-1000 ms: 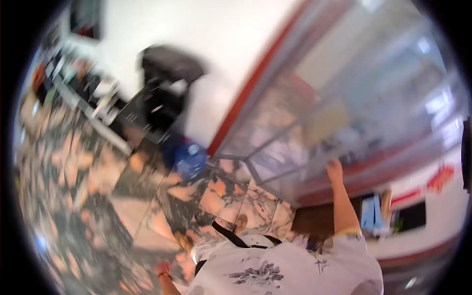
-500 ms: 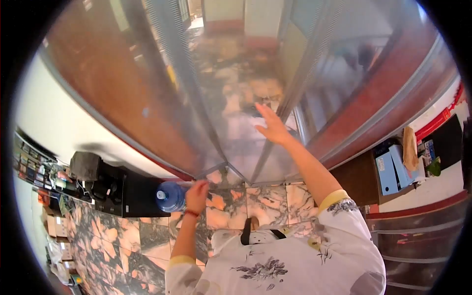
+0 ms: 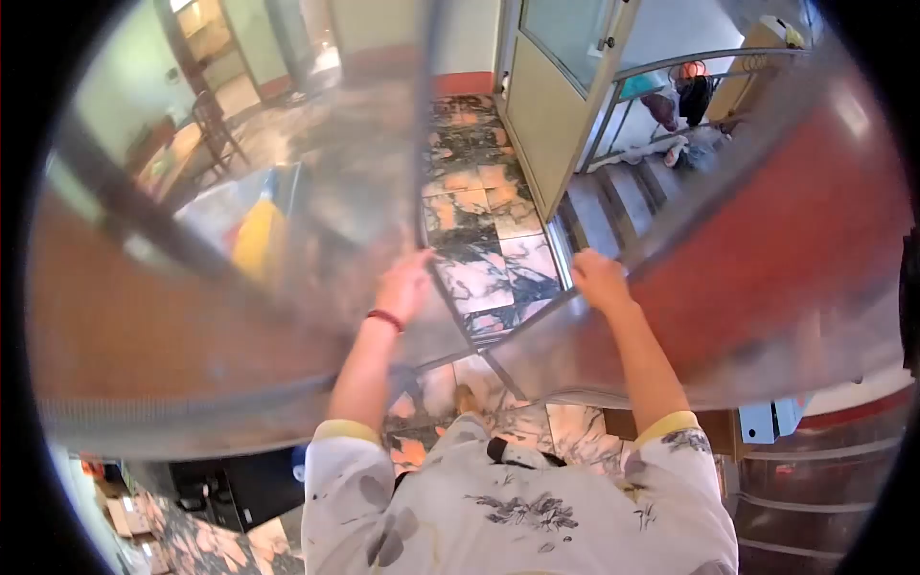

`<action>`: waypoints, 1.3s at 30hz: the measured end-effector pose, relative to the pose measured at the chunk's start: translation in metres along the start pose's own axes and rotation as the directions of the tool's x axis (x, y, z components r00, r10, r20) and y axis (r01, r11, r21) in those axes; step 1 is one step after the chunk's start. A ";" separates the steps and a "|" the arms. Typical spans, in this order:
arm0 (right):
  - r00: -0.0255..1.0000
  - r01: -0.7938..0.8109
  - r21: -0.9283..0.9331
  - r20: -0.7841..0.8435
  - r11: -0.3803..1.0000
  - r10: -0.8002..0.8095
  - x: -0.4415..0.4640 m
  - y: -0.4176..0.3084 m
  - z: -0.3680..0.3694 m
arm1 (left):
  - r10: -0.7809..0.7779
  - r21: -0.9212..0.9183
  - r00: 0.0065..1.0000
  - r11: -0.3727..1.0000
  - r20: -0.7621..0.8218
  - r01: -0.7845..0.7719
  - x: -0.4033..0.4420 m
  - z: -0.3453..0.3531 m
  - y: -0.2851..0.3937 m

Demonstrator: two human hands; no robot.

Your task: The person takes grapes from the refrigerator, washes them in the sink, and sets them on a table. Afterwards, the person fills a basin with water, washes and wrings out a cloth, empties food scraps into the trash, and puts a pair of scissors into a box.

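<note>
Clear plastic curtain panels hang before me, parted in the middle. My left hand (image 3: 404,286), with a red bracelet on its wrist, is closed at the edge of the left curtain panel (image 3: 326,316). Opposite it, my right hand (image 3: 600,278) is closed at the edge of the right curtain panel (image 3: 767,259). Through the gap between the panels shows a marbled tile floor (image 3: 470,206).
Beyond the curtain stand an open door (image 3: 556,105), a metal railing (image 3: 661,69) and stairs (image 3: 613,206). A black cabinet (image 3: 259,484) is at the lower left. Blue folders (image 3: 757,423) are at the lower right.
Both hands have moved to the curtain's edges and closed, the left one rising from near the water bottle. The panels have parted, and the view is closer to the doorway.
</note>
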State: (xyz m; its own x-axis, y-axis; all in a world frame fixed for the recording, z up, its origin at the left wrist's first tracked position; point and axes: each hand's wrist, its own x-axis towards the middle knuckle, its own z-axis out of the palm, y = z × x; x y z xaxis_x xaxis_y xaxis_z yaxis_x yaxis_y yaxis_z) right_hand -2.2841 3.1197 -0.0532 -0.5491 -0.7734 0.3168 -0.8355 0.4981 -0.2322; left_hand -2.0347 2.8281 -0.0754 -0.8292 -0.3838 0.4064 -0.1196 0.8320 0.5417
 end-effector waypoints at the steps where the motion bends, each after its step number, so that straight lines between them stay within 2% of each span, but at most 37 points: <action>1: 0.998 -0.033 -0.225 0.045 0.974 0.044 -0.002 0.019 -0.016 | -0.026 0.155 0.999 0.987 -0.047 0.033 0.009 -0.020 -0.015; 3: 0.975 -0.201 -0.316 0.024 0.927 0.219 -0.008 0.051 -0.031 | -0.078 0.180 0.989 0.979 -0.128 0.100 0.019 -0.050 -0.050; 4: 0.970 -0.232 -0.370 -0.014 0.900 0.244 -0.008 0.062 -0.036 | -0.268 -0.084 0.954 0.962 -0.134 0.259 0.021 -0.057 -0.069; 5: 0.961 -0.266 -0.417 -0.045 0.869 0.272 -0.011 0.068 -0.038 | -0.451 -0.332 0.889 0.853 -0.080 0.403 0.017 -0.066 -0.089; 7: 0.953 -0.302 -0.441 -0.125 0.845 0.275 -0.008 0.077 -0.039 | -0.538 -0.377 0.838 0.797 -0.088 0.472 0.003 -0.063 -0.152; 8: 0.949 -0.313 -0.450 -0.168 0.837 0.265 -0.002 0.082 -0.036 | -0.565 -0.288 0.815 0.808 -0.129 0.515 -0.001 -0.065 -0.159; 9: 0.926 -0.377 -0.480 -0.178 0.792 0.333 0.005 0.091 -0.028 | -0.587 -0.200 0.789 0.808 -0.181 0.555 -0.003 -0.065 -0.168; 12: 0.854 -0.516 -0.522 -0.250 0.679 0.456 0.040 0.117 0.001 | -0.738 -0.287 0.624 0.675 -0.257 0.680 -0.003 -0.058 -0.201; 13: 0.817 -0.577 -0.364 -0.254 0.731 0.518 0.082 0.137 0.037 | -0.754 -0.259 0.557 0.648 -0.348 0.716 0.006 -0.050 -0.213; 14: 0.768 -0.637 -0.199 -0.248 0.744 0.591 0.089 0.160 0.067 | -0.735 -0.180 0.560 0.653 -0.382 0.735 0.010 -0.043 -0.225; 15: 0.765 -0.633 -0.121 -0.251 0.765 0.593 0.097 0.197 0.105 | -0.717 -0.097 0.559 0.646 -0.416 0.757 0.012 -0.036 -0.238; 16: 0.763 -0.623 -0.038 -0.252 0.782 0.595 0.113 0.225 0.142 | -0.759 -0.085 0.497 0.578 -0.421 0.811 0.016 -0.035 -0.249; 18: 0.694 -0.716 0.029 -0.075 0.697 0.716 0.166 0.245 0.185 | -0.823 -0.078 0.369 0.441 -0.431 0.894 0.037 -0.029 -0.270; 19: 0.711 -0.703 0.054 0.021 0.709 0.703 0.184 0.273 0.221 | -0.881 -0.124 0.263 0.334 -0.393 0.934 0.039 -0.025 -0.277; 20: 0.485 -0.874 0.192 0.317 0.446 0.815 0.225 0.274 0.240 | -0.920 -0.168 0.166 0.238 -0.356 0.957 0.044 -0.021 -0.293; 22: 0.317 -0.948 0.206 0.558 0.241 0.767 0.307 0.267 0.275 | -0.963 -0.302 0.027 0.111 -0.270 0.947 0.049 -0.009 -0.334; 23: 0.332 -0.943 0.189 0.620 0.275 0.711 0.353 0.259 0.294 | -0.978 -0.385 -0.009 0.074 -0.210 0.920 0.042 0.002 -0.356; 24: 0.341 -0.936 0.175 0.670 0.306 0.659 0.396 0.259 0.319 | -0.985 -0.529 -0.093 -0.002 -0.144 0.849 0.025 0.022 -0.384; 25: 0.547 -0.435 0.020 0.800 0.900 0.246 0.420 0.325 0.406 | -0.985 -0.647 -0.165 -0.089 -0.058 0.758 0.020 0.036 -0.401; 26: 0.593 -0.614 0.157 0.738 0.774 0.320 0.480 0.282 0.397 | -0.994 -0.005 0.110 0.110 0.015 0.994 0.038 0.031 -0.402; 27: 0.633 -0.721 0.326 0.668 0.611 0.391 0.548 0.225 0.376 | -0.931 0.600 0.279 0.364 0.234 0.712 0.055 0.026 -0.408; 28: 0.796 -0.460 0.251 0.541 0.852 0.270 0.597 0.212 0.399 | -0.896 0.655 0.288 0.443 0.338 0.612 0.066 0.035 -0.422; 29: 0.883 -0.310 0.334 0.449 0.890 0.139 0.642 0.194 0.410 | -0.854 0.694 0.281 0.520 0.438 0.499 0.075 0.041 -0.441; 30: 0.939 -0.150 0.399 0.344 0.905 0.003 0.682 0.174 0.417 | -0.792 0.648 0.324 0.609 0.517 0.457 0.098 0.045 -0.463; 31: 0.925 -0.196 0.459 0.380 0.866 0.007 0.711 0.158 0.429 | -0.720 0.593 0.354 0.693 0.597 0.410 0.117 0.047 -0.482; 32: 0.909 -0.243 0.514 0.416 0.823 0.009 0.737 0.146 0.440 | -0.738 0.566 0.310 0.665 0.600 0.488 0.143 0.055 -0.511; 33: 0.900 -0.279 0.567 0.436 0.775 0.005 0.773 0.133 0.447 | -0.741 0.592 0.290 0.663 0.606 0.459 0.173 0.058 -0.542; 35: 0.952 -0.019 0.477 0.276 0.879 -0.130 0.805 0.121 0.451 | -0.772 0.421 0.350 0.598 0.531 0.682 0.258 0.050 -0.609; 37: 0.787 -0.198 0.318 0.616 0.927 -0.043 0.808 0.155 0.496 | -0.811 0.198 0.355 0.486 0.466 0.851 0.328 0.043 -0.647; 38: 0.664 -0.113 0.178 0.746 0.978 -0.059 0.826 0.147 0.476 | -0.718 0.258 0.537 0.676 0.442 0.690 0.303 0.080 -0.733; 39: 0.654 -0.161 0.185 0.756 0.969 -0.036 0.826 0.165 0.484 | -0.861 0.179 0.316 0.412 0.399 0.894 0.408 0.028 -0.707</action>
State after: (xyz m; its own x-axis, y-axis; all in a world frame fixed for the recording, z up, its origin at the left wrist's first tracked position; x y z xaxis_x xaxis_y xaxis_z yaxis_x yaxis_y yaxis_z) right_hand -2.8646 2.3731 -0.2745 -0.3130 -0.8198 -0.4795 -0.7176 0.5349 -0.4461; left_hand -2.3037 2.0945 -0.3139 -0.3771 -0.6779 -0.6311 -0.8881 0.0713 0.4541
